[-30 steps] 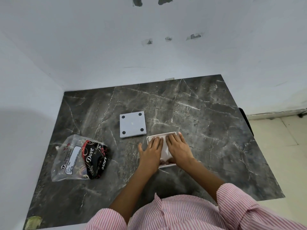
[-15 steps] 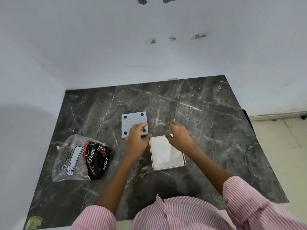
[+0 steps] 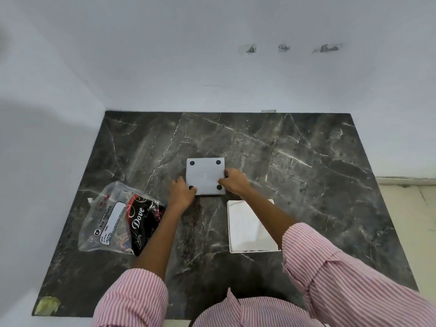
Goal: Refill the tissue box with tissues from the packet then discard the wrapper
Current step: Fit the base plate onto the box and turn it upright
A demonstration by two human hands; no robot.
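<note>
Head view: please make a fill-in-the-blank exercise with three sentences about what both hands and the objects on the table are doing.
1. Both the left hand and the right hand hold the grey square ____ with four black dots.
2. The open white tissue box lies on the person's ____ side of the table.
3. The word printed in white on the black wrapper is ____.

Missing words: lid; right; Dove

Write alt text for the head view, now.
Both hands, left hand and right hand, grip a grey square panel lying on a dark marble table. A white tissue-filled box sits right, a tissue packet left.
</note>
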